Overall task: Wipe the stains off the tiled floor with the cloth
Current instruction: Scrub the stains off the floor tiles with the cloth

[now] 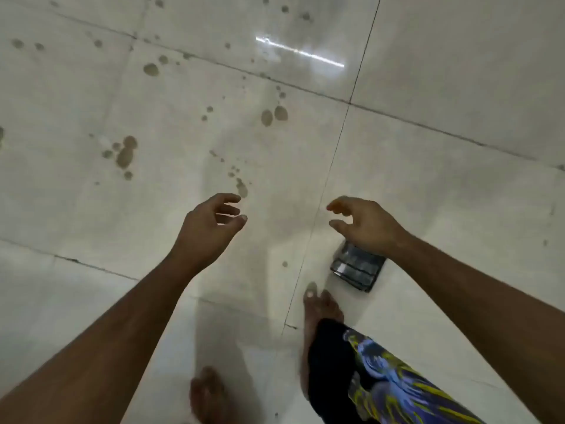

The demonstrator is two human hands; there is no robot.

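Both hands are out front and neither holds anything. The left hand (pixel 211 223) hangs over the tiled floor (pixel 443 71) with its fingers loosely curled, thumb apart. The right hand (pixel 363 224) is likewise loosely spread, thumb and forefinger apart, pinching nothing. Just under its wrist, at about four o'clock from the middle of the view, lies a dark folded thing on the floor, the cloth (pixel 356 269) by the look of it, though it is too blurred to say for sure. It sits just ahead of the right foot (pixel 318 304).

By my reading no wiping is under way; this is the pick-up step. The next move calls for the right hand to drop and close on that cloth, then carry it toward twelve o'clock.

The stains (pixel 125 156) run from nine o'clock up through twelve: large blotches number roughly seven, with dozens of small specks too many to count exactly. One cloth, two hands, two bare feet, the left foot (pixel 208 393) at six o'clock. One patterned garment (pixel 382 384) sits at five o'clock.
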